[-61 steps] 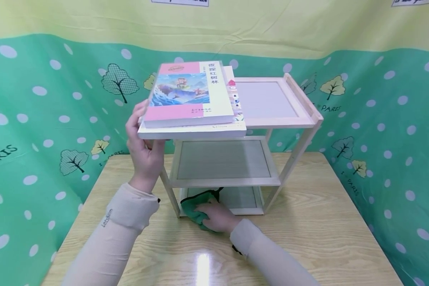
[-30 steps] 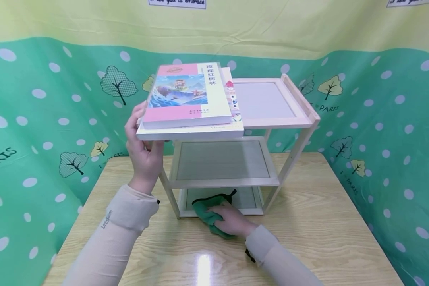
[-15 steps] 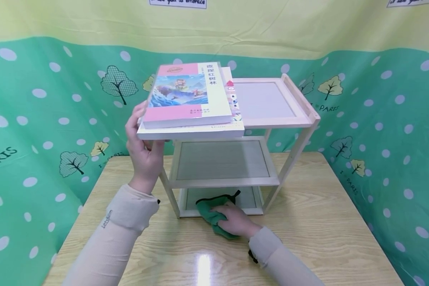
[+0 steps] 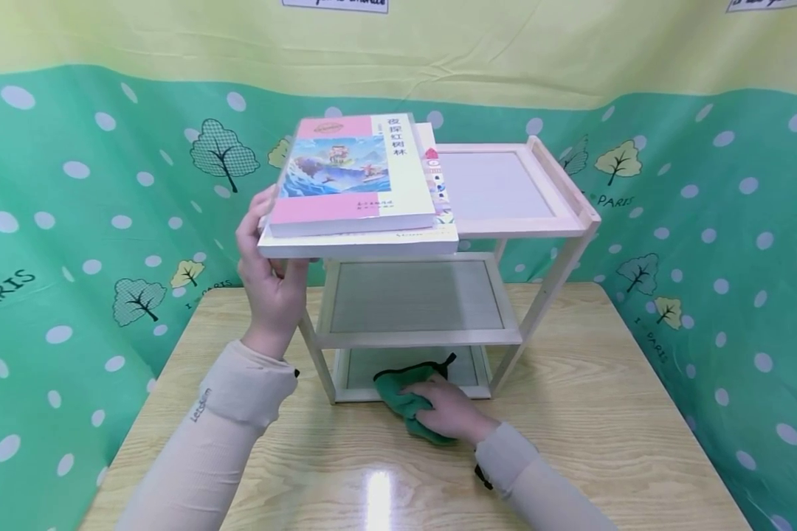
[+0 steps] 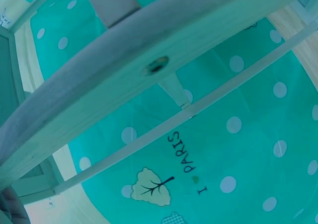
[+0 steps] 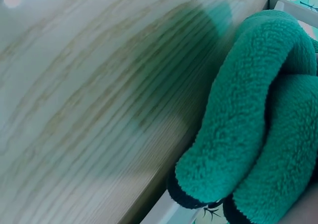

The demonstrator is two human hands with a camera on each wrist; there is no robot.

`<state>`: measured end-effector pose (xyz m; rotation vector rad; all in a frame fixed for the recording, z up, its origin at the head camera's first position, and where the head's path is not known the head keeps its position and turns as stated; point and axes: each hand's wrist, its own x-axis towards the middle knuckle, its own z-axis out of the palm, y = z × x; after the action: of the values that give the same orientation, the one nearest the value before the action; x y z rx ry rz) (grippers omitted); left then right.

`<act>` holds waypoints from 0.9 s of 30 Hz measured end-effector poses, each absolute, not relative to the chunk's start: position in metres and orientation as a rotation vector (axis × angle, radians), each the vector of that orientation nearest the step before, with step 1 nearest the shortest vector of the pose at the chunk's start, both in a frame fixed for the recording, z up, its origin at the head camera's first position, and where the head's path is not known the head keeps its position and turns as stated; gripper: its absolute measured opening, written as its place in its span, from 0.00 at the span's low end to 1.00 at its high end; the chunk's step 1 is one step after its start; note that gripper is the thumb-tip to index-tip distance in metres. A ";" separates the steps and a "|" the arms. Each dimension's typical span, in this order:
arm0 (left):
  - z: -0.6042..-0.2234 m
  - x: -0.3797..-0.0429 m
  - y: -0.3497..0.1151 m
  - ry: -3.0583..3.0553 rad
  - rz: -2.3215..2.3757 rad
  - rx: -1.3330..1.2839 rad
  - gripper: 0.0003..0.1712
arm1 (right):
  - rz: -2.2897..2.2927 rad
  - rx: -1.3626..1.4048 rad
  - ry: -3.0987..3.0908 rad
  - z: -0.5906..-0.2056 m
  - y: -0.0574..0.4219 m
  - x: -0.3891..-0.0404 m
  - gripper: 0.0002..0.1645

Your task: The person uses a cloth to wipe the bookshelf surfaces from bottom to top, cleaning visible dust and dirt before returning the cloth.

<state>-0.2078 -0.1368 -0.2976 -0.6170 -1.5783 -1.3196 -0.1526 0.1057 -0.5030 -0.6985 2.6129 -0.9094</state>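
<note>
Two grips: left hand (image 4: 272,287) curled round pale wooden three-tier rack (image 4: 418,338) at upper left, by two stacked, rectangular pink-and-cream books (image 4: 355,173); right hand (image 4: 448,405) pinching black-edged green plush cloth (image 4: 392,387) across front of bottom shelf (image 4: 360,372).

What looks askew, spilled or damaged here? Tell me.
Mildly askew: the pink book isn't lined up with the book under it, which sticks out at the right and front. No spill or damage shows.
</note>
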 end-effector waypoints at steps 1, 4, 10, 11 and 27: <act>-0.298 -0.208 -0.137 -1.582 -1.320 -0.614 0.50 | -0.909 -0.700 2.617 -0.503 0.107 -0.152 0.27; -0.299 -0.207 -0.137 -1.596 -1.319 -0.603 0.49 | -0.907 -0.700 2.631 -0.503 0.109 -0.151 0.27; -0.299 -0.207 -0.137 -1.596 -1.324 -0.610 0.49 | -0.913 -0.727 2.678 -0.506 0.114 -0.146 0.26; -0.299 -0.207 -0.137 -1.595 -1.324 -0.612 0.48 | -0.914 -0.729 2.688 -0.507 0.115 -0.145 0.25; -0.298 -0.206 -0.136 -1.583 -1.362 -0.634 0.46 | -1.149 -0.702 2.796 -0.495 0.138 -0.133 0.24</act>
<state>-0.2063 -0.1364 -0.2985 -0.6342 -1.5835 -1.3625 -0.1333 0.1377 -0.4948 -0.7023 2.7965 -1.1486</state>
